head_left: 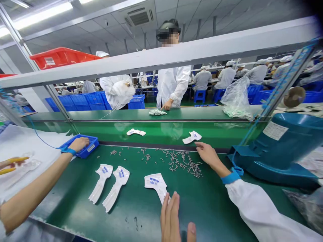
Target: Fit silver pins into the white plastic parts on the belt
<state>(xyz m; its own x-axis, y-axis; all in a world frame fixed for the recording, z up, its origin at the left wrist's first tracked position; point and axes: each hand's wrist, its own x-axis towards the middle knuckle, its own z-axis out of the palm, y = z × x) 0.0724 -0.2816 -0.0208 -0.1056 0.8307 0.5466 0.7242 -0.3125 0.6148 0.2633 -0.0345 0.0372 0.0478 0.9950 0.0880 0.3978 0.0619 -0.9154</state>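
White moulded plastic piece (154,181) sat on the green worktop (207,208) near its front edge, and the left hand (174,215) was right at its stem, fingers (169,210) straight and close together, just touching, no pinch.

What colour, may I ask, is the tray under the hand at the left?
The tray is bright blue, as the head view shows best.

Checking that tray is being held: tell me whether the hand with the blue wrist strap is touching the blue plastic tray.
Touching: the head view shows the hand with the blue wrist strap resting on top of the blue plastic tray.
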